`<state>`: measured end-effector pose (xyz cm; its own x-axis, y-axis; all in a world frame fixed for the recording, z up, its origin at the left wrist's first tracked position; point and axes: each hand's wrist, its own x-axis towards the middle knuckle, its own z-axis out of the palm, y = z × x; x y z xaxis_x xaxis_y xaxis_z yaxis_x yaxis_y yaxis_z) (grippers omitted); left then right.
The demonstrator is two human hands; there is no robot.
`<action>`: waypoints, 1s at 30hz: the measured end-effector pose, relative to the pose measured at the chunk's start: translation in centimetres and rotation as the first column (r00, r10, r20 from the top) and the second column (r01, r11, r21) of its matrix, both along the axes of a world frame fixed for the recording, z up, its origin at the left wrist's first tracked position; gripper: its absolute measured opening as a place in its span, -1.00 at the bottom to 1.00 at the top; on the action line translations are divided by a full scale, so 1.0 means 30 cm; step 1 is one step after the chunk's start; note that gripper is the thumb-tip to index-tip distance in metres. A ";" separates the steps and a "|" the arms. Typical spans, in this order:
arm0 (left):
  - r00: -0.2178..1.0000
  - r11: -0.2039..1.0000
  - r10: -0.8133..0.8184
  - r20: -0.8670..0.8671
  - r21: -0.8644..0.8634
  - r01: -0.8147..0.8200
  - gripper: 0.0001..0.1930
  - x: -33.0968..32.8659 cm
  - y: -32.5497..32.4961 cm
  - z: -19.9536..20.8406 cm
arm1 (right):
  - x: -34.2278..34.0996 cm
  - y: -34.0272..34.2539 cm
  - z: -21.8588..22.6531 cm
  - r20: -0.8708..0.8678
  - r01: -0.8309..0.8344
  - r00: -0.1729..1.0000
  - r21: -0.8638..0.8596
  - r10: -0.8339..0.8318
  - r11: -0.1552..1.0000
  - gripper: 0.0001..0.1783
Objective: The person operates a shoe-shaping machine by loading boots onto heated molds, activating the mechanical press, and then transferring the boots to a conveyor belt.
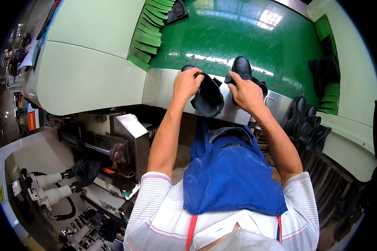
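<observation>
Two black leather boots sit at the near edge of a green conveyor belt, over a metal ledge. My left hand (187,85) is closed on the upper of the left boot (209,100), which is tilted so that its open shaft faces me. The toe of that boot shows just past my fingers. On the right boot (241,66), toe pointing away, my right hand (248,95) grips the upper near its opening. Its index finger lies along the upper, and the other fingers are partly hidden.
The green belt (234,33) runs between pale green machine housings with slit green curtains (148,33). More black boots stand at the right (308,123) and on the belt's right side (324,73). A machine with metal arms (54,188) is at lower left.
</observation>
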<state>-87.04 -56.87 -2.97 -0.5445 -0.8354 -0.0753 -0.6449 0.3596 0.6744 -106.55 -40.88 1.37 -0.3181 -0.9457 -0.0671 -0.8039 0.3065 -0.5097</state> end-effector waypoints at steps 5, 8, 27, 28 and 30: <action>0.993 0.994 -0.109 0.036 -0.015 0.110 -0.75 -0.063 -0.034 0.002 | 0.058 -0.056 0.019 0.002 -0.060 0.998 0.087 0.060 0.994 -0.24; 0.988 0.985 -0.151 0.023 -0.082 0.153 -0.78 -0.106 -0.021 -0.028 | 0.057 -0.065 -0.093 -0.001 -0.049 0.999 0.123 0.050 0.991 -0.61; 0.990 0.937 -0.116 0.075 -0.322 0.134 -0.63 -0.353 -1.073 -0.552 | 0.090 -0.080 -0.039 0.093 0.384 0.900 0.298 -0.427 0.874 -0.76; 0.986 0.911 -0.095 0.134 -0.388 0.141 -0.57 -0.374 -1.163 -0.596 | 0.105 -0.083 -0.038 0.054 0.405 0.899 0.272 -0.434 0.873 -0.80; 0.975 0.873 -0.027 0.222 -0.469 0.131 -0.57 -0.422 -1.302 -0.648 | 0.118 -0.119 -0.024 0.012 0.436 0.887 0.311 -0.462 0.845 -0.81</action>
<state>-99.69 -95.92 -22.42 -0.6262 -0.7518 0.2066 -0.7041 0.6591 0.2643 -103.00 -44.44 0.67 -0.6839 -0.6335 -0.3619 -0.5006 0.7683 -0.3989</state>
